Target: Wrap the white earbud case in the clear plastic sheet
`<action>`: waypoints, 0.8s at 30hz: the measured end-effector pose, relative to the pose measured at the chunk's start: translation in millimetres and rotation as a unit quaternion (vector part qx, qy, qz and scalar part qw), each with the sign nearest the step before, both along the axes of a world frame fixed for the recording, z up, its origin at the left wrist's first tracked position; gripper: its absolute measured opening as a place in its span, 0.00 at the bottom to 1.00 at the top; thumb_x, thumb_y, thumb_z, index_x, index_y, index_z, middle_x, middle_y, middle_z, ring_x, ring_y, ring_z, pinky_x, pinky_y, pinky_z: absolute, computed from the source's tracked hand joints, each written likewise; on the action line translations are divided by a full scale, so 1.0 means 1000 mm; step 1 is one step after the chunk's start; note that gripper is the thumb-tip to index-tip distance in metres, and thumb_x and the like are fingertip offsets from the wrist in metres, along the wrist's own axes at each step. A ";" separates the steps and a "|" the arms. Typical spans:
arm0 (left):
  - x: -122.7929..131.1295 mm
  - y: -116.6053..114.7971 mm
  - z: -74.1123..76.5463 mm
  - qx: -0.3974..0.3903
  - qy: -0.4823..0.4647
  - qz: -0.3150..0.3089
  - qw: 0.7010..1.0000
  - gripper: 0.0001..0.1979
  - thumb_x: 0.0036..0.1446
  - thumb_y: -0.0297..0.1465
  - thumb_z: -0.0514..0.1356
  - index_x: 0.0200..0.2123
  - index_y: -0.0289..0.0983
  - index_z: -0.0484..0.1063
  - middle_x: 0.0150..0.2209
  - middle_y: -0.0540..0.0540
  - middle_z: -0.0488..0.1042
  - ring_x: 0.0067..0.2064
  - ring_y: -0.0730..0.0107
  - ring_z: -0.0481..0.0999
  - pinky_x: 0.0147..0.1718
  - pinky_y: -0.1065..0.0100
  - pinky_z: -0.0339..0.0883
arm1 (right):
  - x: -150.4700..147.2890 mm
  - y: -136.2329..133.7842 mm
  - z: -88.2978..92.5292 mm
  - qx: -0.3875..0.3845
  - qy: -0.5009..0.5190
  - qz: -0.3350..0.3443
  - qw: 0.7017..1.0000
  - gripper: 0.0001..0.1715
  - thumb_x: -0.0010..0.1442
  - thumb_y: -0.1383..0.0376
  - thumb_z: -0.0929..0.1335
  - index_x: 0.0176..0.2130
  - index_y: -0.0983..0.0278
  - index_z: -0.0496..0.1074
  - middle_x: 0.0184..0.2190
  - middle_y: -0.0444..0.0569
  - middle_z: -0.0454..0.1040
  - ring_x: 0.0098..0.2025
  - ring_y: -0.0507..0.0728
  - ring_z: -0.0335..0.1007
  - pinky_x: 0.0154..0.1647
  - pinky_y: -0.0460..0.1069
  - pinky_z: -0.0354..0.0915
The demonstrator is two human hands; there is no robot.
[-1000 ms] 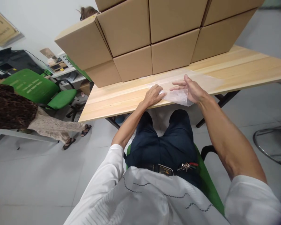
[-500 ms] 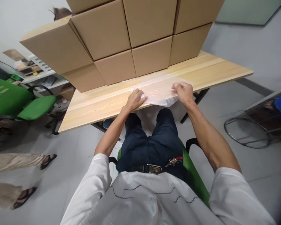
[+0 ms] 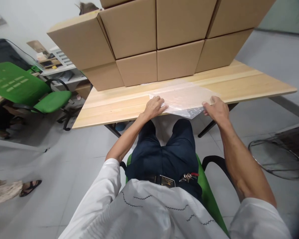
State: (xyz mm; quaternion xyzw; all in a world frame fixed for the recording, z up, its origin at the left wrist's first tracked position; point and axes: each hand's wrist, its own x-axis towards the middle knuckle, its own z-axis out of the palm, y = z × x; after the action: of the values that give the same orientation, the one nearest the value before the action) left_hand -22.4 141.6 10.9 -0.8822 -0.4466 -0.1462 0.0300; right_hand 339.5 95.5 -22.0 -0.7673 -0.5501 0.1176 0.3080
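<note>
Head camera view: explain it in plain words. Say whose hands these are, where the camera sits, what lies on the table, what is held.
No machine here: a seated person wears a camera on the head, looking down at their own bare hands. A wooden table carries stacked cardboard boxes and a clear plastic sheet at its near edge. The left hand lies on the sheet's left end; whether it grips is unclear. The right hand pinches the right end.

White shirt w/ squiggles, navy trousers, belt
</note>
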 end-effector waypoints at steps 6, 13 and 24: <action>-0.005 -0.027 0.003 0.029 0.041 0.003 0.999 0.27 0.83 0.50 0.53 0.58 0.34 0.80 0.59 0.30 0.80 0.61 0.44 0.78 0.60 0.54 0.70 | -0.035 -0.011 0.027 0.011 0.051 -0.004 0.999 0.33 0.68 0.70 0.70 0.69 0.65 0.81 0.25 0.48 0.80 0.36 0.64 0.85 0.55 0.58 0.78; -0.008 -0.038 0.004 0.016 0.026 0.022 0.999 0.30 0.81 0.54 0.53 0.61 0.35 0.80 0.59 0.29 0.79 0.61 0.40 0.76 0.59 0.52 0.67 | -0.045 -0.005 0.033 0.062 -0.089 0.016 0.994 0.26 0.68 0.68 0.66 0.56 0.64 0.88 0.45 0.60 0.88 0.54 0.70 0.84 0.58 0.61 0.75; -0.012 -0.031 0.003 -0.026 0.000 -0.023 0.999 0.31 0.85 0.45 0.43 0.73 0.35 0.72 0.67 0.30 0.77 0.65 0.41 0.74 0.65 0.45 0.66 | -0.048 0.008 0.031 0.136 -0.169 0.057 0.975 0.29 0.72 0.70 0.61 0.61 0.62 0.83 0.60 0.61 0.85 0.61 0.70 0.81 0.59 0.61 0.74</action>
State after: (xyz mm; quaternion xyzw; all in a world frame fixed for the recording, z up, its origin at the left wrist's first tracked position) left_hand -34.4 110.3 13.6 -0.8927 -0.4297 -0.1356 0.0035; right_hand 291.9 103.0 9.5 -0.6944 -0.6478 -0.0723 0.3049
